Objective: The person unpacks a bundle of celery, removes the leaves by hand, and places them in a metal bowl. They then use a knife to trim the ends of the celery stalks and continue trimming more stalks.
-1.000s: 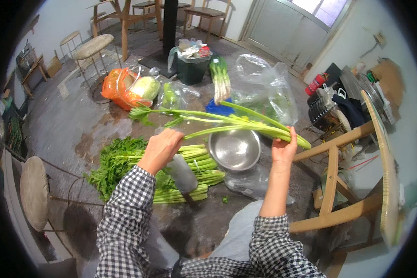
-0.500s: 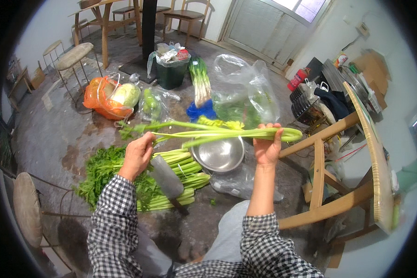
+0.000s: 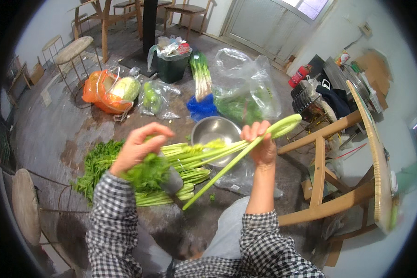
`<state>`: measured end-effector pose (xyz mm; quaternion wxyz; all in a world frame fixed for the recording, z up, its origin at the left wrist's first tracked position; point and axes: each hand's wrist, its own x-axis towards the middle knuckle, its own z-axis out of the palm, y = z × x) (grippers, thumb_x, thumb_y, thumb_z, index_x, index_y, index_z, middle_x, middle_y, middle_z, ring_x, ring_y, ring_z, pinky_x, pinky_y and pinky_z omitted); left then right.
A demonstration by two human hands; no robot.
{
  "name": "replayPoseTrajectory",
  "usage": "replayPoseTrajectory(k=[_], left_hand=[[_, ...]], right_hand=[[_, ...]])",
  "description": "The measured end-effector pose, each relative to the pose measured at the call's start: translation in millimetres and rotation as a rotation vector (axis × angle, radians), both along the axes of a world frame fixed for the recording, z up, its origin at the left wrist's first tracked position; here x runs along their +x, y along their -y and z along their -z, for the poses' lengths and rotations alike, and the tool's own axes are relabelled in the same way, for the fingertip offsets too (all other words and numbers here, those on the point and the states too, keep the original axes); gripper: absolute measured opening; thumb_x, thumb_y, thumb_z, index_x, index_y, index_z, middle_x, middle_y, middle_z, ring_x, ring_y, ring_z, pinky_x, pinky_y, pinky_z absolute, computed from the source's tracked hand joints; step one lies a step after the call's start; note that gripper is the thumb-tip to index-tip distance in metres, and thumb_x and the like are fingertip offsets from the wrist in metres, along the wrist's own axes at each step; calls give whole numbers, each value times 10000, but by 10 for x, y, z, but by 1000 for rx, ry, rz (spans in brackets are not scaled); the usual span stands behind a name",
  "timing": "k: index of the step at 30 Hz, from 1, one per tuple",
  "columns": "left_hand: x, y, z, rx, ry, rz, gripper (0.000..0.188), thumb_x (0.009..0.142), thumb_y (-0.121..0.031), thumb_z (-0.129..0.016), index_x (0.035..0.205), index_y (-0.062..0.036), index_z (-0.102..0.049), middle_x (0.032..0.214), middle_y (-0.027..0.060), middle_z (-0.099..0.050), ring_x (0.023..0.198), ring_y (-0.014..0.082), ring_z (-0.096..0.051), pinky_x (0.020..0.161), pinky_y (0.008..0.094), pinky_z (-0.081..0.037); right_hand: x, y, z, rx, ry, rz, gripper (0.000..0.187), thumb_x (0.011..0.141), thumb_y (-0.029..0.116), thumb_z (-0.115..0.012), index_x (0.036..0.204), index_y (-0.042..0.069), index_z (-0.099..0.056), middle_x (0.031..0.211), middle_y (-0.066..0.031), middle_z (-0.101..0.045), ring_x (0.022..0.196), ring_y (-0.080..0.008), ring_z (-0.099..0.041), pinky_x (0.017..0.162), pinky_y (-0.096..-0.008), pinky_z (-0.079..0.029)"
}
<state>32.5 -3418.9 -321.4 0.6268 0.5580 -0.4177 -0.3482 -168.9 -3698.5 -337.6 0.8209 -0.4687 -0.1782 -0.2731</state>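
My right hand (image 3: 259,141) is wrapped around the base end of a celery bunch (image 3: 285,126), which slants down to the left. One stalk hangs apart, lower than the rest. The bunch's leaves (image 3: 148,172) hang just under my left hand (image 3: 141,146), whose fingers are stretched out, somewhat blurred, with nothing seen in them. Below lies a heap of celery with leafy tops (image 3: 95,169) on the floor. A grey cleaver blade (image 3: 173,180) rests on that heap, partly hidden by the leaves. Behind the held stalks sits a steel bowl (image 3: 216,132), partly covered by them.
Beyond lie an orange net bag of vegetables (image 3: 107,97), a bag of green peppers (image 3: 151,97), scallions (image 3: 200,76) and a clear bag of greens (image 3: 245,104). A filled bin (image 3: 171,67) stands behind. At right is a wooden-framed chair (image 3: 319,171); at left, a stool (image 3: 27,206).
The celery's leafy end has swung down toward me, tilting the bunch. My left hand has let go of the stalks, its fingers now extended. My right hand keeps its hold.
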Motion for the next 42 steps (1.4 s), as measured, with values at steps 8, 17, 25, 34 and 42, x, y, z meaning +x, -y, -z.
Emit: replayPoseTrajectory(k=[8, 17, 25, 34, 42], left_hand=[[-429, 436, 301, 164, 193, 243, 192, 886, -187, -688, 958, -10, -704, 846, 18, -684, 801, 86, -594, 743, 268, -468], [-376, 412, 357, 122, 100, 339, 144, 875, -160, -690, 870, -19, -662, 816, -12, -643, 798, 64, -552, 757, 244, -451], [-485, 486, 432, 75, 301, 265, 264, 952, -103, -463, 1174, 26, -521, 1005, 79, -595, 862, 150, -534, 794, 288, -453], [-423, 598, 621, 112, 388, 118, 122, 826, -29, -462, 749, 1, -551, 676, 67, -546, 640, 137, -508, 616, 317, -429], [365, -120, 365, 438, -4, -79, 231, 939, -178, -605, 1140, -65, -615, 933, -6, -648, 867, 97, -589, 837, 299, -503]], right_hand=[[324, -469, 93, -52, -160, -276, 245, 880, 271, -693, 893, 42, -608, 796, -105, -621, 807, -241, -560, 748, -365, -440], [370, -501, 162, 14, -152, -382, 268, 923, 317, -641, 880, 65, -561, 799, -92, -587, 805, -222, -556, 774, -373, -444], [474, -662, 172, 93, -201, -382, 332, 990, 393, -510, 879, 81, -487, 771, -59, -521, 811, -196, -523, 801, -359, -433], [477, -537, 220, 260, -315, -194, 376, 992, 466, -464, 847, 119, -463, 618, 54, -349, 463, -40, -324, 407, -186, -299], [-217, 577, 183, 748, 173, 68, 320, 956, 313, -597, 786, 99, -430, 656, 27, -352, 528, -69, -332, 472, -207, -331]])
